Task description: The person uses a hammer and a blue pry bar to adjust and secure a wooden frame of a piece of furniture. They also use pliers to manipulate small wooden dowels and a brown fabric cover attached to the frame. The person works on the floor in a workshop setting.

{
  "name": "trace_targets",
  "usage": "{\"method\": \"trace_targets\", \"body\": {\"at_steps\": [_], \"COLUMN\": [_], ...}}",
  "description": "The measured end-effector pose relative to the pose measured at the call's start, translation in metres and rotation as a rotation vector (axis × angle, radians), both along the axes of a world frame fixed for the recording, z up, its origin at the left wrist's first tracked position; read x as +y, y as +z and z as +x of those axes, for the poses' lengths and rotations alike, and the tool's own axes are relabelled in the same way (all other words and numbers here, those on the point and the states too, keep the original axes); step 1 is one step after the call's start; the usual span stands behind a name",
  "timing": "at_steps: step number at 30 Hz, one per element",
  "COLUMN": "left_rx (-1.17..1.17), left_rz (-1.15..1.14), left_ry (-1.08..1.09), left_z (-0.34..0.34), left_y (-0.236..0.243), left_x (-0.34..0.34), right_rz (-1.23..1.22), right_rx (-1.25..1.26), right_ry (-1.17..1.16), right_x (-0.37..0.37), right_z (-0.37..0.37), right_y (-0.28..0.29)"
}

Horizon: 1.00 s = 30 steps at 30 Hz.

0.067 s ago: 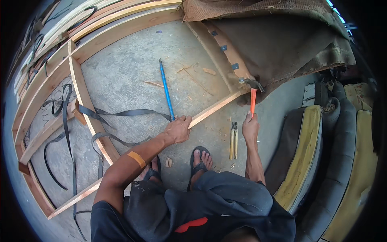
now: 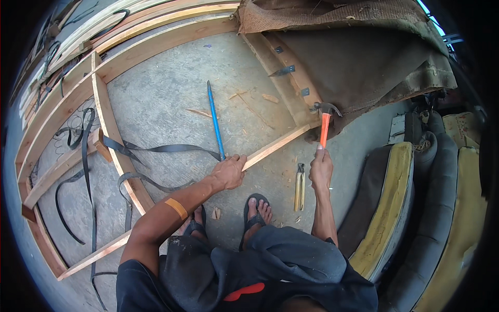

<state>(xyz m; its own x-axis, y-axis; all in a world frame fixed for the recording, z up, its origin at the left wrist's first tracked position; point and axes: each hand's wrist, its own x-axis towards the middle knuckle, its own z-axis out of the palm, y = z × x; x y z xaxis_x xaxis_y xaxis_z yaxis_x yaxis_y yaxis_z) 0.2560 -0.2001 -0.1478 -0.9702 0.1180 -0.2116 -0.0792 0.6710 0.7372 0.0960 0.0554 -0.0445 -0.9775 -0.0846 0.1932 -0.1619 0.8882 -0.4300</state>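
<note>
My right hand (image 2: 321, 170) is wrapped round the orange handle of a claw hammer (image 2: 325, 129). The hammer's head is at the near corner of a wooden frame (image 2: 280, 147), close to a row of small dark metal clips (image 2: 305, 92) along the rail (image 2: 287, 60); whether it touches a clip I cannot tell. My left hand (image 2: 228, 172) grips the frame's near wooden bar. Beside that hand, the end of a black strap (image 2: 176, 148) and the lower end of a blue pry bar (image 2: 214, 117) meet. Brown fabric (image 2: 364, 62) covers the frame's right part.
Yellow-handled pincers (image 2: 300, 190) lie on the concrete floor near my right forearm. Worn cushions (image 2: 382, 208) stand along the right side. Loose black straps (image 2: 86, 171) trail through the frame at left, and wood scraps (image 2: 270, 98) are scattered about. Long timber pieces (image 2: 150, 21) lie at the back.
The hammer has tilted slightly, its handle end shifting left along with my right hand. One dark clip on the rail now sticks out farther to the left. My left hand keeps its hold.
</note>
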Motion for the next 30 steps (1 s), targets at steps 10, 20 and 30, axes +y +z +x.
{"method": "trace_targets", "body": {"at_steps": [10, 20, 30], "left_rx": [-0.082, -0.004, 0.0], "left_rz": [0.031, -0.052, -0.017], "left_ry": [0.01, 0.028, 0.034], "left_z": [0.004, 0.009, -0.016], "left_y": [-0.003, -0.013, -0.003], "left_x": [-0.018, -0.025, -0.027], "right_rz": [-0.814, -0.692, -0.235], "right_rx": [0.857, 0.236, -0.254], "right_ry": [0.587, 0.384, -0.195], "right_x": [-0.068, -0.094, -0.031], "right_z": [0.018, 0.059, 0.034], "right_y": [0.095, 0.165, 0.032]}}
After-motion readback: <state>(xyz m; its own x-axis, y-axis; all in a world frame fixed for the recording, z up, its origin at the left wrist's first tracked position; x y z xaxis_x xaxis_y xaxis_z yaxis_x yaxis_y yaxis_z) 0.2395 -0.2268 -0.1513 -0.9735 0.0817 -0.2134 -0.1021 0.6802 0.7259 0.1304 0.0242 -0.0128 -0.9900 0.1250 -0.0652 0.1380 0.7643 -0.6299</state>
